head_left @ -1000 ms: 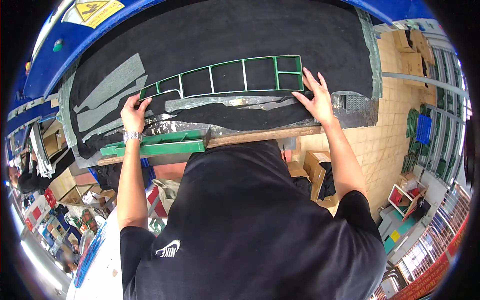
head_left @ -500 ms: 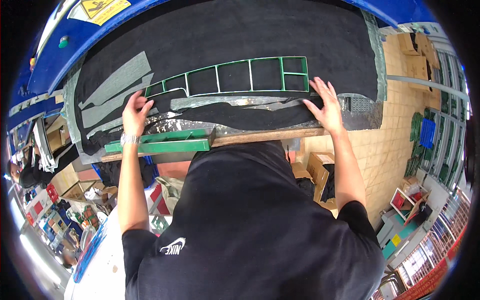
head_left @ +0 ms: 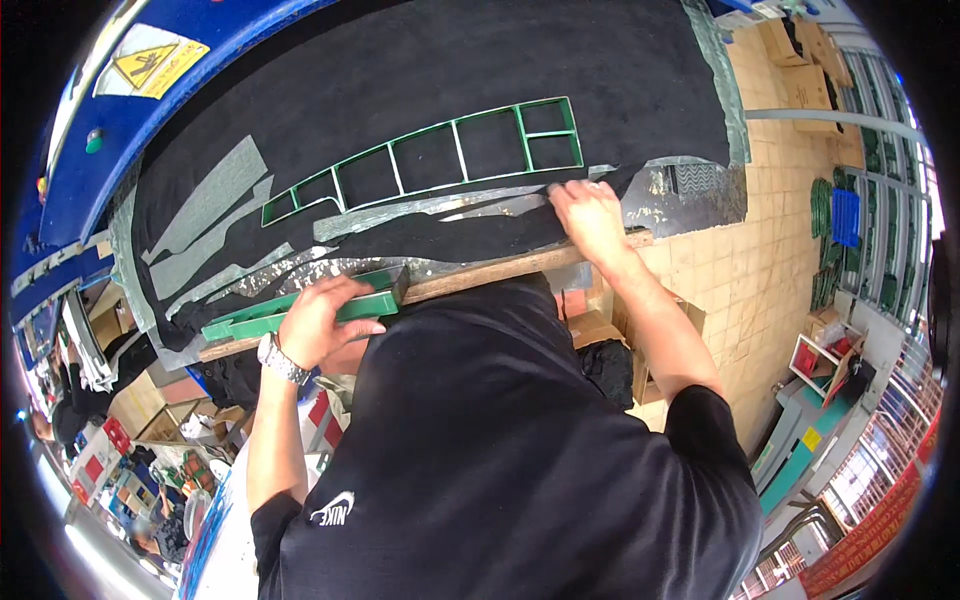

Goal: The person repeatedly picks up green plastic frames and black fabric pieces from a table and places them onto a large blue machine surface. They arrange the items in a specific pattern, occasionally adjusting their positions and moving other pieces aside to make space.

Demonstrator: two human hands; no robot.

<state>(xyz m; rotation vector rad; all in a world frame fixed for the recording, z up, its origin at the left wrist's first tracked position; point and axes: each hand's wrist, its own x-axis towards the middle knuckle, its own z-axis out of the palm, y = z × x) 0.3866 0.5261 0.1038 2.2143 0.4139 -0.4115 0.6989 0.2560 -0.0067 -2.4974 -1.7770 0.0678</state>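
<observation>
A long green cutting die, an open frame split by several crossbars, lies flat on black sheet material. At the table's near edge rests a second, deeper green cutting die. My left hand is wrapped over this second die, thumb on its near side. Below the right end of the first die, my right hand has its fingers curled closed at the edge of the black material, apart from the die. Its fingertips are partly hidden.
Grey-green backing strips show at the left through cut-out gaps. A wooden bar runs along the table's front. Behind stands a blue machine frame with a yellow warning label. Cardboard boxes sit on the tiled floor at right.
My left hand has left the first die and come down onto the second one. My right hand has moved off the first die's end to the material edge, its fingers closing. The view has shifted.
</observation>
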